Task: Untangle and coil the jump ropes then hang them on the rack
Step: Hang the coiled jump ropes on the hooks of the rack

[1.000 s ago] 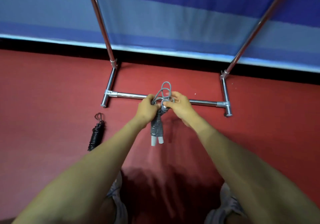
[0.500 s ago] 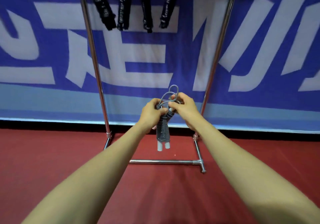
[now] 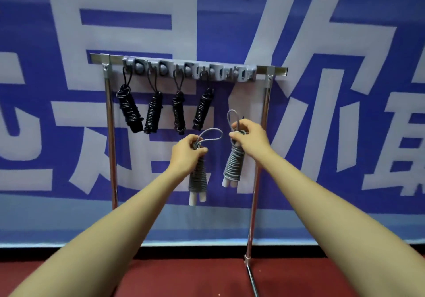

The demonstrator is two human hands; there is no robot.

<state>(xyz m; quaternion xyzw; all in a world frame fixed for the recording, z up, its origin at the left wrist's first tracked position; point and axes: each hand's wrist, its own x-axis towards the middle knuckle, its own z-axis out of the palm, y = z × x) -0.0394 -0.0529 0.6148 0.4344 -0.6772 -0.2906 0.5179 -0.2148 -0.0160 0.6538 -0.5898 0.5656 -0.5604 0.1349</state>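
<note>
Blue fabric banner [image 3: 299,94] with large pale characters fills the back of the head view, and a band of red floor [image 3: 184,278] runs below it. Before the banner stands a chrome metal rack [image 3: 110,135] with two upright posts and a top bar that carries a grey plastic hook strip [image 3: 239,73]. Four black coiled jump ropes [image 3: 153,112] hang by their loops from the left and middle hooks of that strip, side by side and slightly tilted, with their lower ends just above and left of the left hand [image 3: 187,153]. The rack's right post passes close behind the right hand [image 3: 249,135]. Both bare forearms reach up from the bottom corners. The left hand's grip is clamped on the top of a grey coiled jump rope [image 3: 198,177], thumb and fingers pinching where its loop comes out. That loop arcs up to the right of the fingers, and the bundle hangs below the hand down to two white handle ends [image 3: 195,199]. The right hand sits a little higher, its grip closed on the top of a second grey coiled jump rope [image 3: 232,165], fingers pinching the base of a narrow upright loop. This bundle hangs below the hand, slightly tilted. The two grey ropes are near each other but apart, both below the hook strip and lower than the black ropes.
</note>
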